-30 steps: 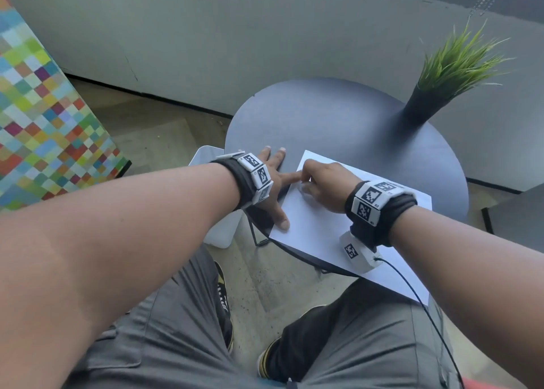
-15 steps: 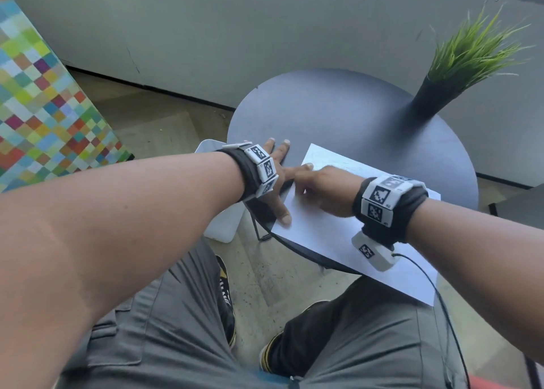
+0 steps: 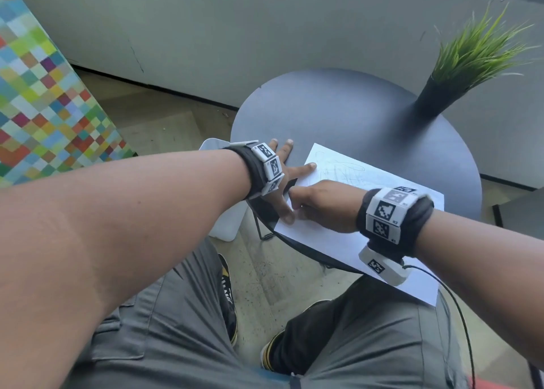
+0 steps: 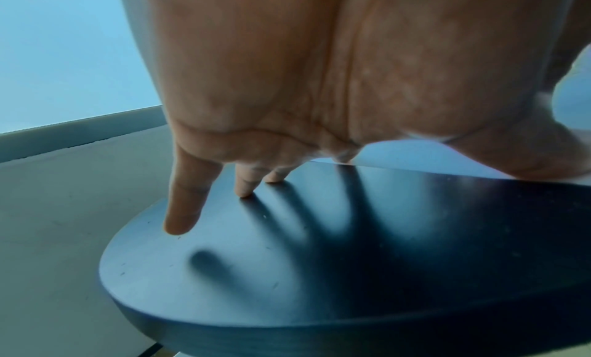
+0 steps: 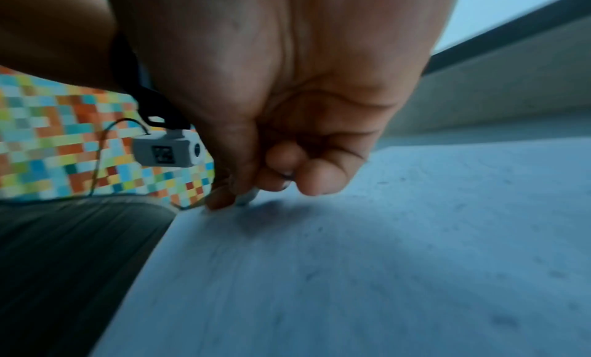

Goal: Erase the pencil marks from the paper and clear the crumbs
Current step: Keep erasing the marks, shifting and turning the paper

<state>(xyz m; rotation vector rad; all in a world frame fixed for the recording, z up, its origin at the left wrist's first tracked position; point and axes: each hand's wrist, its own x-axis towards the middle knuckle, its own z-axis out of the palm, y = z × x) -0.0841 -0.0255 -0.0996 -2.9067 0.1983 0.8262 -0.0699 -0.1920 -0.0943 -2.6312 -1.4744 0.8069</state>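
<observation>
Right hand (image 3: 322, 203) curled low on the paper (image 3: 332, 235), pinching something small and pale, likely the eraser, with pencil marks (image 3: 343, 170) just beyond its knuckles, nearer it than the left hand (image 3: 282, 182) splayed flat, index and thumb pinning the paper's left edge to the bench (image 3: 353, 117).

We could read no words, brands or numbers. The white blocks on the wristbands (image 3: 385, 212) bore only black-and-white square marker patterns, with tiny characters beside them too small to make out. The paper (image 3: 338, 235) carried faint pencil scribbles (image 3: 341, 172) toward its 12 o'clock edge, forming no legible letters.
</observation>
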